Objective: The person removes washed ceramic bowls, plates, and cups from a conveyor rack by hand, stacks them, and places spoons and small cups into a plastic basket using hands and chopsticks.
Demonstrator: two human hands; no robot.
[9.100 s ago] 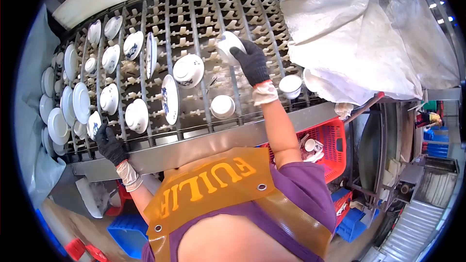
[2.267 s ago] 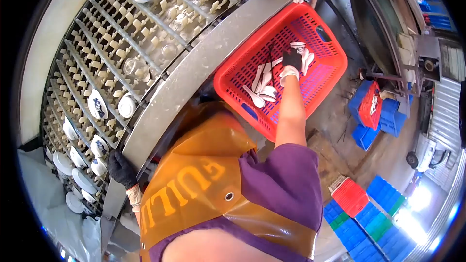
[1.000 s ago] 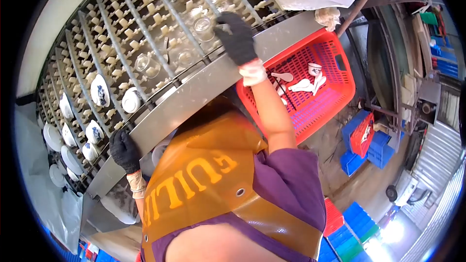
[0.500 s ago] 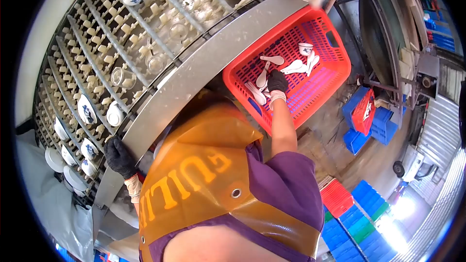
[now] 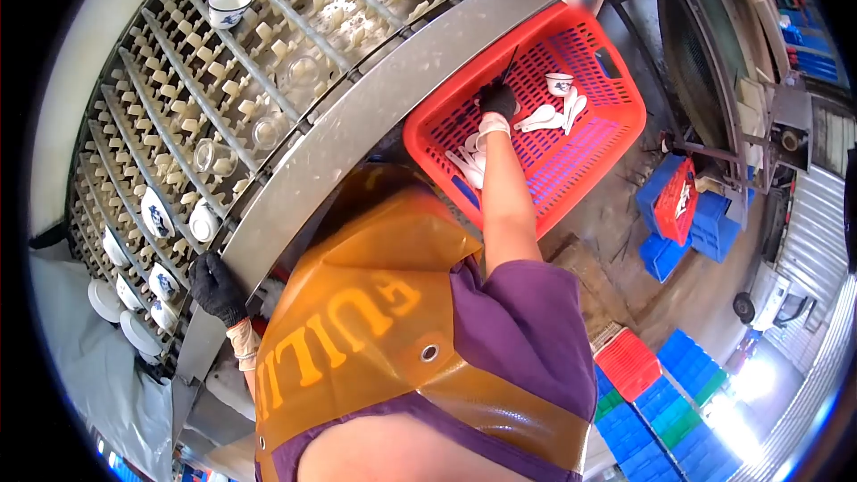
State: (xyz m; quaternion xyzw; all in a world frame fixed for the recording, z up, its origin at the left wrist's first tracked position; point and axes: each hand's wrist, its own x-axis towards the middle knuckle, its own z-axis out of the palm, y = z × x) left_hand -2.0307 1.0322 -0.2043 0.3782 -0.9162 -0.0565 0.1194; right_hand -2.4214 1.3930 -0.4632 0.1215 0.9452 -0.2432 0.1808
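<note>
My right hand (image 5: 498,102), in a black glove with a pale cuff, reaches down into a red plastic basket (image 5: 596,180). Its fingers look drawn together and cover most of a white spoon; a thin dark line sticks up beyond them, and what they grip is hidden. Near the wrist lie several white spoons (image 5: 466,163). Right of the hand are more spoons (image 5: 541,118) and a small blue-patterned cup (image 5: 559,84). My left hand (image 5: 216,289), also black-gloved, lies on the steel rim (image 5: 344,123) of the conveyor with its fingers extended, holding nothing.
The pegged conveyor (image 5: 241,80) carries a patterned cup (image 5: 229,7), clear glasses (image 5: 214,157) and several white bowls (image 5: 157,213) and plates. Blue crates (image 5: 710,228) with a red basket stand at right. Stacked red crates (image 5: 628,364) and blue ones are lower right.
My right hand has moved up and left inside the basket, from the lower spoons onto another spoon. Dishes on the conveyor have shifted slightly left and down in view. My left hand stays on the rim.
</note>
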